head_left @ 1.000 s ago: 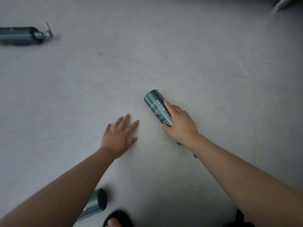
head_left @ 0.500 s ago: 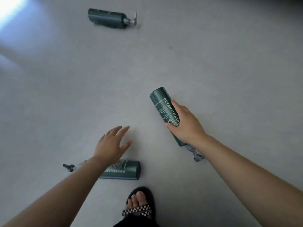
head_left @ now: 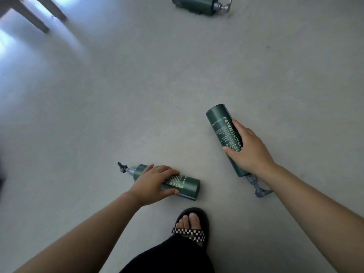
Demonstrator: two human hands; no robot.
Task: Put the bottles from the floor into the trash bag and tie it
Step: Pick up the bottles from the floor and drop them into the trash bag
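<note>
Three dark green pump bottles are in view over a pale grey floor. My right hand [head_left: 249,149] is shut on one bottle [head_left: 220,125], lifted off the floor with its grey pump pointing back toward me. My left hand [head_left: 154,183] lies over a second bottle [head_left: 189,187] that rests on its side on the floor, fingers curled around its middle, pump pointing left. A third bottle [head_left: 197,4] lies on its side at the top edge, partly cut off. No trash bag is in view.
My foot in a black sandal with a checkered strap [head_left: 192,226] stands just behind the bottle on the floor. Dark furniture legs [head_left: 35,16] show at the top left, beside bright light patches on the floor.
My left hand has come down from open above the floor onto the lying bottle and closed around it. The view has swung left. My right hand still holds its bottle.
</note>
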